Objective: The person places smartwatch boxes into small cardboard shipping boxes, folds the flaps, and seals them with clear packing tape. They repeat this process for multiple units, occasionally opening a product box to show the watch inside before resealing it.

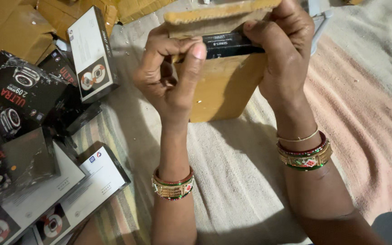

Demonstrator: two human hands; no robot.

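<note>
Fingers [191,54] of both hands grip black box [232,44] against cardboard [223,86].

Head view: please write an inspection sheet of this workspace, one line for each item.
Surface: striped cloth in pale grey, pink and yellow, spread flat.
Job's things: brown padded envelope, held up with its mouth open; a black box sits partly in the mouth.
Clutter: pile of black and white product boxes to the left, lying at mixed angles; one white box stands tilted.
Grippers: left hand pinches the black box's end; right hand grips envelope and box. Bangles on both wrists.
Cables: nothing seen.
Surroundings: brown cardboard at top left.
</note>
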